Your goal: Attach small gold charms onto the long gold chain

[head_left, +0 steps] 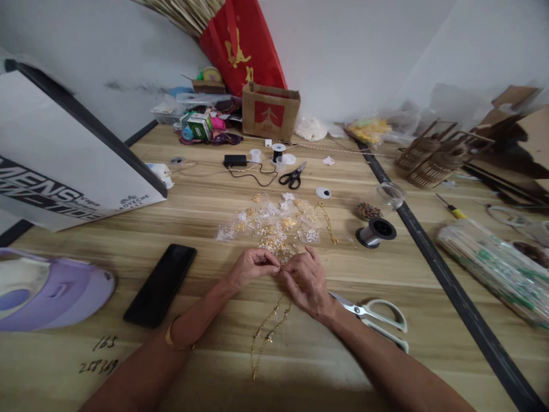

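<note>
My left hand and my right hand meet fingertip to fingertip over the table, both closed in a pinch. What lies between the fingertips is too small to make out. A gold beaded chain lies in a long loop on the wood, its upper strands running up under my right hand's fingers. Just beyond the hands spreads a pile of gold and clear beads and charms, partly on clear plastic bags. White-handled scissors rest beside my right wrist, partly hidden by it.
Left are a black phone, a purple visor and a large white box. On the right stand a wire spool and a bead jar. Black scissors, another gold chain and a paper bag lie farther back.
</note>
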A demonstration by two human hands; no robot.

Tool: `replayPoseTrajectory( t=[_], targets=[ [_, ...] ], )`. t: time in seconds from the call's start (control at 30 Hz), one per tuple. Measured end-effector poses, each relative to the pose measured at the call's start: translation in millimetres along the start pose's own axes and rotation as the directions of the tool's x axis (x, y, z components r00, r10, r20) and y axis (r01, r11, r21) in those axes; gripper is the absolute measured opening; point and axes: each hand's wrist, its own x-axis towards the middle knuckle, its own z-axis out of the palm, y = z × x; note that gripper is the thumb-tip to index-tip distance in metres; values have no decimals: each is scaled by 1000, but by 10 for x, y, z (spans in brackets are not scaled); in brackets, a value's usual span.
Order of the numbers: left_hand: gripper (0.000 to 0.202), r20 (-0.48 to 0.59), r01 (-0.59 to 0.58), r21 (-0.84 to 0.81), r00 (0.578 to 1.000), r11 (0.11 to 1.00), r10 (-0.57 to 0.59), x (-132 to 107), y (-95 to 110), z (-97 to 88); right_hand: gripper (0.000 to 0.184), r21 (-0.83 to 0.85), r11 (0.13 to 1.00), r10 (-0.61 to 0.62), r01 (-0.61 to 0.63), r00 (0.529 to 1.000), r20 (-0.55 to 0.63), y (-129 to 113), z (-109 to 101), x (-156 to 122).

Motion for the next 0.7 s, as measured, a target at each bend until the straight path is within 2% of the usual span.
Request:
replayPoseTrajectory(
  t=[0.7],
  targets=[
    [13,10,13,-22,1000,1000,-13,-6,8,14,7,-2,1000,5,-5,1000,8,7,11,-9]
  ],
)
